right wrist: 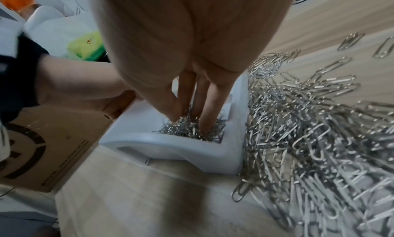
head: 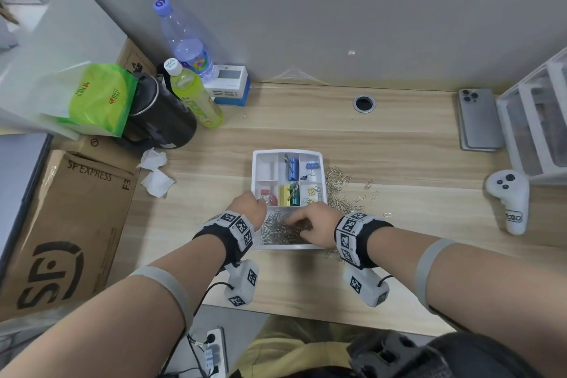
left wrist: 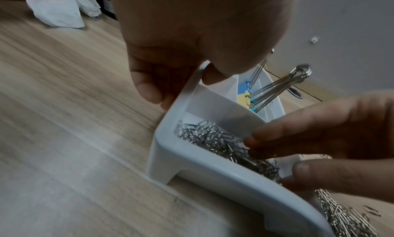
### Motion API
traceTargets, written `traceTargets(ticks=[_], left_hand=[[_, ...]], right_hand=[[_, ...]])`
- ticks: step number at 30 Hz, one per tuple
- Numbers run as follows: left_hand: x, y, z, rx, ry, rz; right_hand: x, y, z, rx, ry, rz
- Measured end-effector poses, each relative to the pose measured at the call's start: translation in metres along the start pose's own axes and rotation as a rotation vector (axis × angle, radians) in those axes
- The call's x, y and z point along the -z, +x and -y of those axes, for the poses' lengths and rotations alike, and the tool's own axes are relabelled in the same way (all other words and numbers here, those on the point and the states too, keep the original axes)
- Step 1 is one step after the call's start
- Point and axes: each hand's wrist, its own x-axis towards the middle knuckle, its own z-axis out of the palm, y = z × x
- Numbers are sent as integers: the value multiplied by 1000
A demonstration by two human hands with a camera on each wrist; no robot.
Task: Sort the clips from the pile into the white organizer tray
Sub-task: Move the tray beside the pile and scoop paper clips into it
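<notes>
Reaching down with straight fingers (right wrist: 210,106), the right hand (head: 317,222) presses into the paper clips (head: 277,232) filling the white organizer tray's (head: 257,163) near compartment; the left hand (head: 248,204) grips its left rim, the pile (head: 340,190) just right.

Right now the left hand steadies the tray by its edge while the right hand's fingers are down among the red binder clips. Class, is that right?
One detail is wrong. The right hand has its fingers in the paper clips filling the tray's near compartment, not the red binder clips; the right wrist view shows it. The left hand does hold the tray by its edge.
</notes>
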Motion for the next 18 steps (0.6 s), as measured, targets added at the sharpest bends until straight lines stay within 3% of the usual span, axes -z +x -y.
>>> traceTargets(ticks=[5,8,10,14,18], left_hand=[[5,-1,-4,13,41,1],[9,-1,-5,32,67,-8],[10,1,-3,48,81,-13],[12,3,1,83,86,-16],[11,4,2,100,73,-24]], right_hand=[[17,-7,-10,-56,27,-100],[32,-13,-18,-64,-82,-230],[41,-14,-32,-146,-164,-308],[51,-13,-60,-346,-256,-262],[51,3,-62,-274,-337,-237]])
